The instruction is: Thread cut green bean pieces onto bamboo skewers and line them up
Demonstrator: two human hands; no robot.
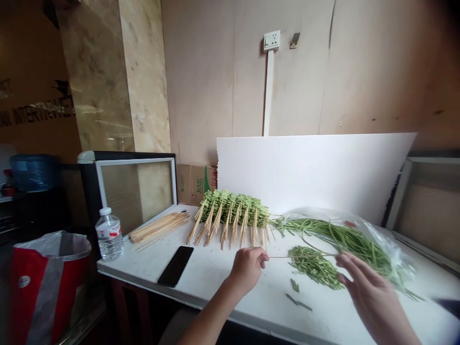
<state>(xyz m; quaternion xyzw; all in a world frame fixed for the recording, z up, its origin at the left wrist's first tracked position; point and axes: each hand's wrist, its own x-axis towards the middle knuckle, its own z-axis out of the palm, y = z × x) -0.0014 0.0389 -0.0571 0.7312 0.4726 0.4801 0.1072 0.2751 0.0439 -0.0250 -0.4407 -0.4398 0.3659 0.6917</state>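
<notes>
A thin wooden skewer (280,257) stretches level between my two hands. My left hand (249,268) is closed around one end of it. Near its other end, the thumb and fingers of my right hand (366,290) pinch it. Behind the skewer lies a pile of short green bean pieces (312,269) on the white table (215,282). A few loose pieces (295,285) lie in front of the pile. Long uncut green beans (345,237) rest on clear plastic at the right. Stacked green skewered bundles (233,206) stand behind my left hand, bare stick ends toward me.
Bare skewers (160,229) lie at the table's left, near a black phone (176,266) and a water bottle (109,235). A red bag-lined bin (46,287) stands left of the table. A white board (309,172) leans at the back.
</notes>
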